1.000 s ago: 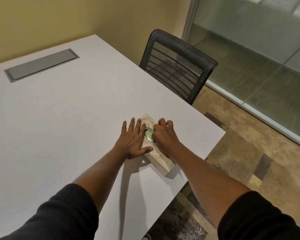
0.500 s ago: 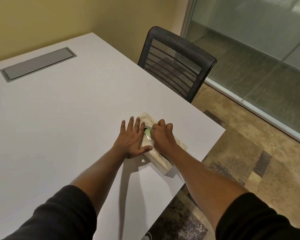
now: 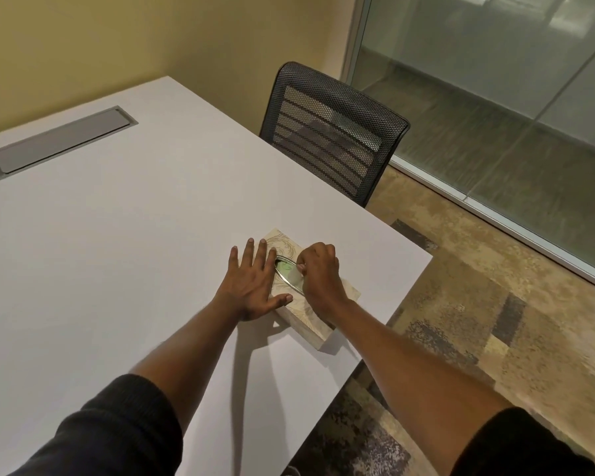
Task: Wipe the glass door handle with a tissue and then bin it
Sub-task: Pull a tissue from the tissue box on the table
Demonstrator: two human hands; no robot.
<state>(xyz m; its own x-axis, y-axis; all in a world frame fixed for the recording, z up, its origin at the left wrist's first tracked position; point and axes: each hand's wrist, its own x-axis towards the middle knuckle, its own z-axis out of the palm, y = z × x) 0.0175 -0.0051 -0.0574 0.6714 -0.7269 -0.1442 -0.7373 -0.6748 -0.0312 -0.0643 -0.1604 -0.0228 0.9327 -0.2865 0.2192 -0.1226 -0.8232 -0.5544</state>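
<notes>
Surface: the broad white matte rectangular surface [image 3: 124, 255] fills most of the view; a grey metal cable hatch [image 3: 60, 141] is set flush into its far left part.
Glass wall: frosted glass panels in pale metal frames [image 3: 495, 108] run along the right; no door handle and no bin are in view.
Chair: a black mesh-backed office chair [image 3: 334, 132] is pushed in at the far edge.
Floor: mottled tan and dark patchwork carpet [image 3: 495, 321].
Tissue box: the beige cardboard tissue box with a pale leaf print [image 3: 310, 324] lies near the surface's right corner, its oval silver-rimmed slot [image 3: 287, 274] facing up.
Tissue: not yet out; only a greenish-white sheen shows in the slot.
Left hand [image 3: 255, 286]: grip wide, fingers spread flat, palm on the surface, fingertips and thumb pressing the box's left edge.
Right hand [image 3: 318, 273]: grip narrow, fingers curled at the slot's right rim; whether they pinch a tissue cannot be told.
Risk: the light box could lift or skid toward the nearby edge if the pull outpaces the left hand's hold.
Risk: thin tissue may tear, or several sheets come out together.
</notes>
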